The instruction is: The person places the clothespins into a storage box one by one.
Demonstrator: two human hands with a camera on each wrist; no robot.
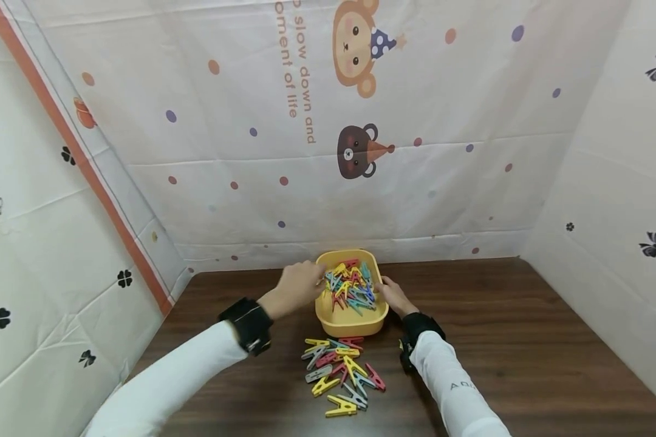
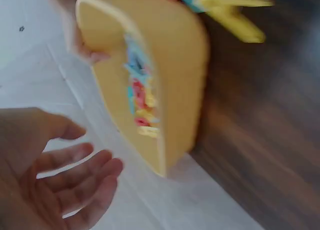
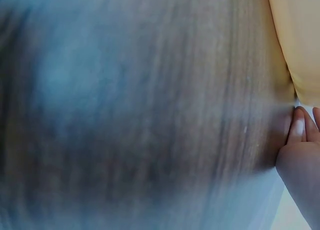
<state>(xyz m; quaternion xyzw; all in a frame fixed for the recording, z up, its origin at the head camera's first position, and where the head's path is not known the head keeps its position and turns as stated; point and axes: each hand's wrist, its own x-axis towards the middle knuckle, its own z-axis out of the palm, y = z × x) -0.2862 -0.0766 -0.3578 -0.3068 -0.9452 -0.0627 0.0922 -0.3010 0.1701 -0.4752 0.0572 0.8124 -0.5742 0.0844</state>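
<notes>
Yellow basket [image 1: 351, 328], w/ multicol. clothes pegs [image 1: 356, 295] inside, is placed nr the table's [image 1: 525, 340] far edge, approx. midway betw. L and R edges. Its R wall is gripped by the R hand [image 1: 396, 297], thumb hooked over the rim, fingers agst the outer side. L hand [image 1: 300, 283] is held just off the L rim, fingers loosely bent, thumb apart from them. Loose pegs [image 1: 353, 366] are strewn betw. basket and table's nr edge.

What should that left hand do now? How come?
Probably the bare left hand should take the left rim of the rounded yellow plastic basket: it looks empty and is close to that rim, while the bare right hand holds the opposite side.
</notes>
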